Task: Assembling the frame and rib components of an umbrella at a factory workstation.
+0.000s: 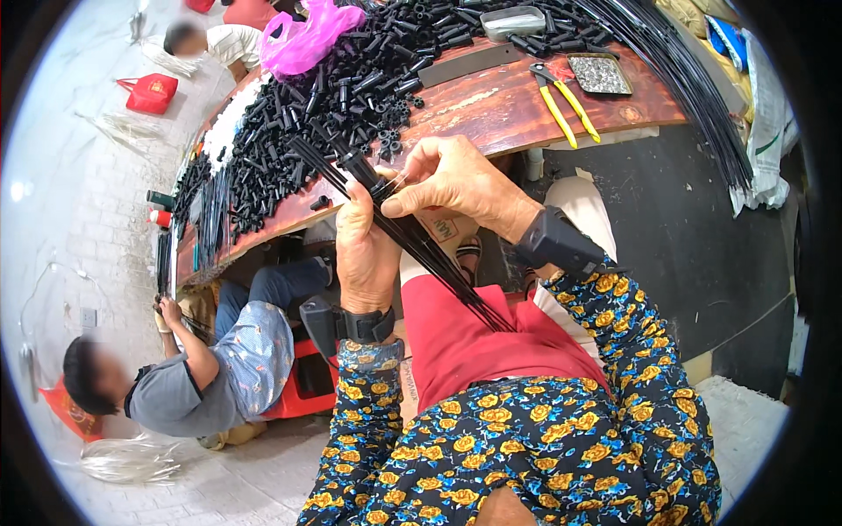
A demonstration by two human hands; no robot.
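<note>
My left hand [364, 250] is closed round a bundle of thin black rods [438, 263] that look like umbrella ribs. The bundle slants from above the table edge down to my lap. At its upper part sits a black ribbed plastic tube [358, 167], just above my left thumb. My right hand [469, 184] meets it from the right, thumb and forefinger pinched on a fine shiny wire [399, 182] beside the tube's lower end. The wire's far end is too small to follow.
The red-brown wooden table [474, 110] carries a heap of black plastic tubes [307, 131], a pink bag [307, 39], yellow-handled pliers [563, 105], a tray of small metal parts [600, 74] and long black rods [675, 70]. A co-worker [202, 377] sits at left.
</note>
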